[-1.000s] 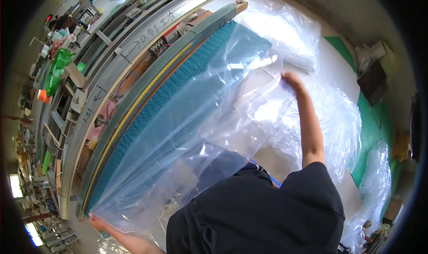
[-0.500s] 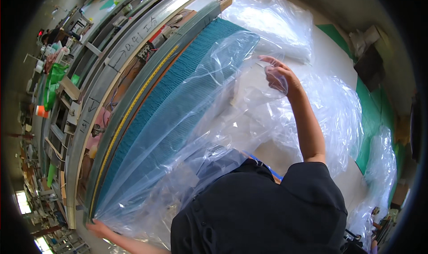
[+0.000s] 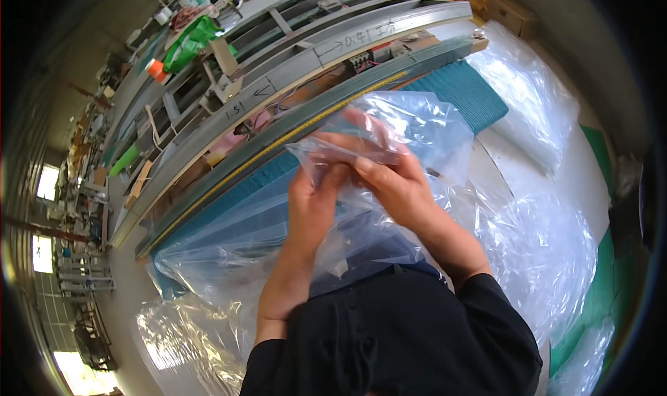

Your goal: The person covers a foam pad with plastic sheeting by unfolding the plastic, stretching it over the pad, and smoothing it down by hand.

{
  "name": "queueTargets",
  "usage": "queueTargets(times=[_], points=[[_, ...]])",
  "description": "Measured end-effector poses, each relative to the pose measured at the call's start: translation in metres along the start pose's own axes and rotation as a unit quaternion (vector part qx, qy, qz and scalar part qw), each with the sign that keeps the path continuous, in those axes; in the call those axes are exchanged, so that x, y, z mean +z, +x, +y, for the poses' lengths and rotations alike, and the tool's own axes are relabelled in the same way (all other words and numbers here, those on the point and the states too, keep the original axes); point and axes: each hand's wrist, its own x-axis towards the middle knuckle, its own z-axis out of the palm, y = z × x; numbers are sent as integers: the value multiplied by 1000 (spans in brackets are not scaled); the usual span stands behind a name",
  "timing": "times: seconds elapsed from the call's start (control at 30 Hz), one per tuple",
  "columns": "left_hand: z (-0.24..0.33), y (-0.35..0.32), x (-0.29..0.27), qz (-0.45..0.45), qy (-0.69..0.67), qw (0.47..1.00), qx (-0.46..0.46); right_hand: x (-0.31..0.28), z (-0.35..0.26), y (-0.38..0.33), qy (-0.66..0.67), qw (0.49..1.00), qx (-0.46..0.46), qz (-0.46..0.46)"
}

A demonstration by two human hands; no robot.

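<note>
Both of my hands meet in front of me over the work surface, gathering the edge of a clear plastic film (image 3: 427,121). My left hand (image 3: 316,205) pinches the film between thumb and fingers. Close beside it, my right hand (image 3: 396,180) grips the same film, its thumb on top. Some of the fingers show through the clear layer. Under the film lies a teal ribbed cloth (image 3: 465,94), its far right end bare and the rest partly covered. Loose folds of film run from my hands down toward my waist and left.
Along the cloth's far side runs a long rail with a yellow measuring tape (image 3: 278,146). Behind it stand metal frame beams (image 3: 292,76) with wiring between. Crumpled clear plastic (image 3: 535,250) piles up at right. A green bag (image 3: 191,43) and an orange-and-white spool (image 3: 156,69) sit far left.
My hands were far apart, the left at the cloth's near-left corner, the right raised at far right. Both have come together at the film's edge. The view has turned.
</note>
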Motion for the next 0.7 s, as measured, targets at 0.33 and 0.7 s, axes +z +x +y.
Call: queueTargets(times=[0.33, 0.7], points=[[24, 1, -19, 139, -149, 977, -68, -45, -82, 27, -846, 225, -435, 212], [12, -10, -62, 229, -238, 931, -158, -69, -27, 64, -357, 920, 160, -38]])
